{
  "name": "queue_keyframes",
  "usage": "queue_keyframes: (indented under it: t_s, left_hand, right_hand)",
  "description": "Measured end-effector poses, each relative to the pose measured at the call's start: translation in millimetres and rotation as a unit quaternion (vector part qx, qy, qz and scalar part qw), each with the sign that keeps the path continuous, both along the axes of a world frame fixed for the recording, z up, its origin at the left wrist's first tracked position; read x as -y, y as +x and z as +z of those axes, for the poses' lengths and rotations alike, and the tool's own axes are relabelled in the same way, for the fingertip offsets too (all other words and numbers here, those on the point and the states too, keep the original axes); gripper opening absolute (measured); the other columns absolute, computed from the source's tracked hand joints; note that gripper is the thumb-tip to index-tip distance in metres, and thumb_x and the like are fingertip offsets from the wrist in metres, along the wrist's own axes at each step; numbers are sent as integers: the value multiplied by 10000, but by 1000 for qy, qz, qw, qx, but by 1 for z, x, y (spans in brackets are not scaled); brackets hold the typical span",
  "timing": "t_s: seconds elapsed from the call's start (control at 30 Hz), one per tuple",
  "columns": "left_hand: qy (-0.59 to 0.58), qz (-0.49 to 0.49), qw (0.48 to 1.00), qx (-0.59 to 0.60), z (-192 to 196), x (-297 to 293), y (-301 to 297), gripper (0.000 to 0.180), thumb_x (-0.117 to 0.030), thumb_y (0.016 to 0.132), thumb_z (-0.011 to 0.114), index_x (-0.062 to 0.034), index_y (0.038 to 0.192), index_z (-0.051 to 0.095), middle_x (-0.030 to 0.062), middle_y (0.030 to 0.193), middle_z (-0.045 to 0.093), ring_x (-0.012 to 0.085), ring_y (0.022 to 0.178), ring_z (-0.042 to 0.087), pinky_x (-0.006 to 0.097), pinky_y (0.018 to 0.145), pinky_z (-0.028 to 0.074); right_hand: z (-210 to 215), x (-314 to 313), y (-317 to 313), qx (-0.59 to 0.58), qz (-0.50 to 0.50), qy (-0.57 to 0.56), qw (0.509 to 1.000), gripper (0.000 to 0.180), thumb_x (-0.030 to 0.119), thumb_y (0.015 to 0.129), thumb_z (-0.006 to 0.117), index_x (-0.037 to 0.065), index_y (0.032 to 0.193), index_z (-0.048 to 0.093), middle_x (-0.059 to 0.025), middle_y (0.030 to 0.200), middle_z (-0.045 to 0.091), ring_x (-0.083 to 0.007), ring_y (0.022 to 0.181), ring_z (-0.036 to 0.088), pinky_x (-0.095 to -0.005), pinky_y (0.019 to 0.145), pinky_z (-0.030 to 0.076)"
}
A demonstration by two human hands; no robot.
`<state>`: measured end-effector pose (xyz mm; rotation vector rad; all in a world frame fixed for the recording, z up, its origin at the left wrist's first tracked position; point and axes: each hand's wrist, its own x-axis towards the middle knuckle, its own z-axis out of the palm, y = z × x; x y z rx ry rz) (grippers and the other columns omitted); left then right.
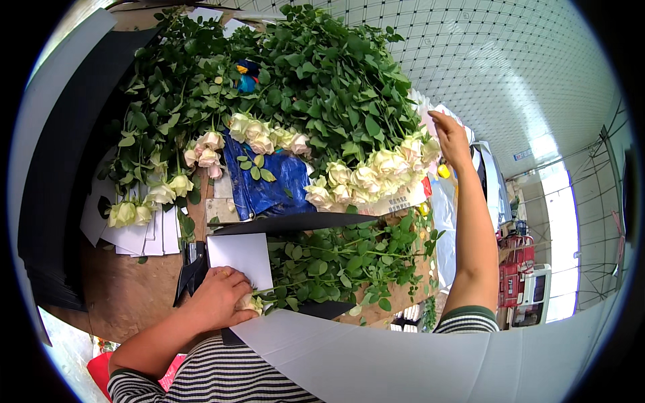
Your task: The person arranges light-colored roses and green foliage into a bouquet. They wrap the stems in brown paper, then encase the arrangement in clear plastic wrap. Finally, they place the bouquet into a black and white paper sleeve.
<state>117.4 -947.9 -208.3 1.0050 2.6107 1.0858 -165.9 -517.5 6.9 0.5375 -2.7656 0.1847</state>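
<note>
Left hand (218,295): positioned low on the table (127,295), fingers closed around the bloom end of a white rose (250,303); the stem of this rose runs to the right across a sheet of black paper (295,224), and its leaves lie among other cut rose stems (342,258) spread on the same sheet. The hand also rests on the lower edge of a white paper sheet (240,258); a black stapler-like tool (191,265) sits just beside it on the left, too dark to identify with certainty.

Right hand (451,140): extended far forward with the arm straight; fingers loosely curled at the right end of a row of white roses (376,176), touching or just above the outermost blooms; whether anything is gripped cannot be told.

Surroundings: a large heap of green rose foliage (322,74) covers the far part of the table; a second row of white blooms (265,134) lies on a blue plastic sheet (272,181); a smaller bunch of pale roses (144,205) lies at the left on stacked white paper (138,238); a broad curved white sheet (376,359) crosses the near edge, over the striped sleeves (222,379).
</note>
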Motion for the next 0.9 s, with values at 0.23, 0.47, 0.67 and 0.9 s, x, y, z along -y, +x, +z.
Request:
queue_keyframes:
  t_s: [0.23, 0.47, 0.67, 0.9]
  left_hand:
    - [25, 33, 999, 19, -5, 2, 6, 422, -398, 678, 747, -64, 915, 644, 73, 969, 615, 272, 982, 551, 413, 880, 402]
    - [22, 24, 999, 26, -2, 0, 6, 424, -379, 677, 753, -62, 938, 647, 73, 987, 615, 277, 987, 548, 406, 868, 416]
    - [32, -8, 998, 50, 3, 6, -2, 444, -339, 674, 756, -63, 1005, 648, 76, 1009, 623, 271, 997, 535, 380, 881, 424]
    - [52, 56, 995, 65, -6, 7, 7, 486, -257, 629, 778, -42, 1028, 603, 104, 934, 578, 318, 923, 530, 400, 821, 449]
  right_hand:
    - [18, 83, -60, 409, -5, -308, 859, 257, 120, 899, 600, 19, 1135, 599, -118, 831, 661, -139, 682, 618, -244, 635, 515]
    - [116, 36, -84, 61, 305, -710, 631, 220, 15, 891, 514, -14, 1096, 586, -189, 1079, 629, -301, 1049, 598, -409, 965, 482]
    - [236, 2, 20, -425, 142, -378, 810, 263, 188, 948, 529, -44, 1050, 604, -141, 997, 664, -257, 939, 626, -375, 920, 490]
    - [117, 85, 151, -203, 190, -54, 959, 356, 225, 937, 515, -8, 1196, 583, -130, 1143, 627, -229, 1006, 601, -318, 904, 465]
